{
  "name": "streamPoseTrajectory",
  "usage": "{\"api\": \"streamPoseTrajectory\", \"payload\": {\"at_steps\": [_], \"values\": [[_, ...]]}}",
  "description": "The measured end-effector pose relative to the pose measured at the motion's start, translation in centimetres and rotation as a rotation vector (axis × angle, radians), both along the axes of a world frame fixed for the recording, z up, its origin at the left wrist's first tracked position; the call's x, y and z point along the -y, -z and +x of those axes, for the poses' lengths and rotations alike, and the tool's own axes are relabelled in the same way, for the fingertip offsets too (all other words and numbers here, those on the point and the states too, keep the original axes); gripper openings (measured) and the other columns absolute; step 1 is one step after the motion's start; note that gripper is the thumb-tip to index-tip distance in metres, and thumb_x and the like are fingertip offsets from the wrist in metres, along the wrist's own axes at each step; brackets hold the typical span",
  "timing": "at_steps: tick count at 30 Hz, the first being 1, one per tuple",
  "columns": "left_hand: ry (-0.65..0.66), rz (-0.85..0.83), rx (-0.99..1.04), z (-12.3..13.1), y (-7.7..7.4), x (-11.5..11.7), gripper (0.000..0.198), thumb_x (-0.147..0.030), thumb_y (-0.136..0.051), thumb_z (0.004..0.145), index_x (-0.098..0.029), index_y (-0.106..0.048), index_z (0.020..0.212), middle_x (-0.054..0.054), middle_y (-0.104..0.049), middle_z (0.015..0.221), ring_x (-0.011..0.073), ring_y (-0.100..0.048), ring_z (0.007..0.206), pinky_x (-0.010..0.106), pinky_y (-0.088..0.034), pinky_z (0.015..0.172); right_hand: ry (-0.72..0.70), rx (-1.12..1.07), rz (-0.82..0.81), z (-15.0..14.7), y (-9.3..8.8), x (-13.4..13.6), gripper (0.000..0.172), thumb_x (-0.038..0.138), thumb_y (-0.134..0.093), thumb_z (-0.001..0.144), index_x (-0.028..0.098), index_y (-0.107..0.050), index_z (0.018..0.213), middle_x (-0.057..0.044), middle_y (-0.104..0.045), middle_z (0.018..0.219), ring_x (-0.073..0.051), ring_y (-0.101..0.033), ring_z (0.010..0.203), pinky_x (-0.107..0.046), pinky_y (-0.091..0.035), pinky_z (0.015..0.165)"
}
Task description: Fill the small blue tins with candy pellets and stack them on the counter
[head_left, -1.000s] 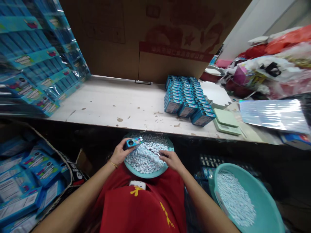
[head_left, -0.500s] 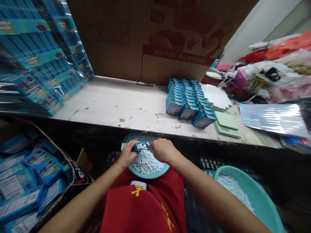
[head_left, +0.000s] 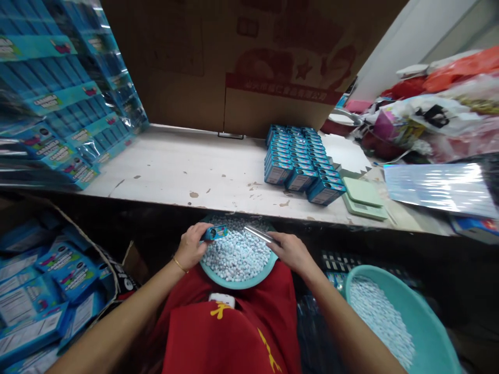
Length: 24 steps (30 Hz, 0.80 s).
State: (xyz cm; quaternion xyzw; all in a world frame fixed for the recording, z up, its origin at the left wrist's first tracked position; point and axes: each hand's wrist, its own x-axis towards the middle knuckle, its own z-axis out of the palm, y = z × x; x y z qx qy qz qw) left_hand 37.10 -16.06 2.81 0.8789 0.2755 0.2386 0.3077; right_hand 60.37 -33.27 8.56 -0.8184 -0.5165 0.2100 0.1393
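Since the earlier frame, your right hand [head_left: 290,253] is moving rightward, away from the small blue box [head_left: 217,232], its fingers closing around a metal scoop [head_left: 259,234]. Your left hand [head_left: 193,245] is pinching that box at lower centre, over the turquoise basin [head_left: 237,285]. Similar boxes [head_left: 296,161] are standing in rows right of centre on the worktop [head_left: 171,171], apparently done; many pale pellets [head_left: 236,259] are remaining loose, and the view isn't showing how full your box is. The box is now showing its printed side instead of pellets.
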Motion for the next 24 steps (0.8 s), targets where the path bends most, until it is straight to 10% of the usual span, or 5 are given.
{"api": "streamPoseTrajectory", "payload": {"at_steps": [9, 15, 19, 24], "values": [[0.129, -0.398, 0.244, 7.9, -4.4, 1.0, 0.037, -0.027, -0.056, 0.070, -0.017, -0.052, 0.105, 0.006, -0.059, 0.103, 0.0210, -0.054, 0.096, 0.034, -0.041, 0.087, -0.141, 0.110, 0.345, -1.7, -3.5, -4.2, 0.057, 0.025, -0.055, 0.071, 0.030, -0.036, 0.125, -0.001, -0.047, 0.122, -0.017, -0.050, 0.101, -0.025, -0.039, 0.080], [0.092, -0.509, 0.362, 12.2, -6.1, 0.5, 0.079, -0.029, -0.067, 0.061, -0.020, -0.028, 0.129, 0.013, -0.036, 0.132, 0.0279, -0.039, 0.116, 0.042, -0.036, 0.093, -0.053, 0.315, 0.230, 6.0, -5.7, -7.5, 0.040, 0.026, -0.050, 0.074, 0.027, -0.046, 0.114, -0.002, -0.056, 0.108, -0.018, -0.052, 0.094, -0.026, -0.038, 0.076], [0.015, -0.607, 0.347, 7.6, -5.9, -1.1, 0.068, -0.033, -0.060, 0.068, -0.021, -0.029, 0.128, 0.013, -0.041, 0.128, 0.0238, -0.049, 0.108, 0.041, -0.040, 0.090, 0.055, 0.397, 0.148, 11.0, -5.2, -10.3, 0.039, 0.028, -0.051, 0.074, 0.029, -0.048, 0.113, 0.000, -0.055, 0.112, -0.020, -0.052, 0.096, -0.028, -0.039, 0.075], [-0.406, -0.292, 0.321, -6.4, -3.7, -5.8, 0.061, -0.041, -0.058, 0.067, -0.024, -0.037, 0.122, 0.006, -0.050, 0.119, 0.0217, -0.052, 0.104, 0.040, -0.040, 0.092, 0.200, 0.463, 0.345, 11.7, -3.5, -9.5, 0.051, 0.017, -0.043, 0.076, 0.027, -0.037, 0.125, -0.001, -0.043, 0.128, -0.019, -0.050, 0.103, -0.027, -0.040, 0.081]]}}
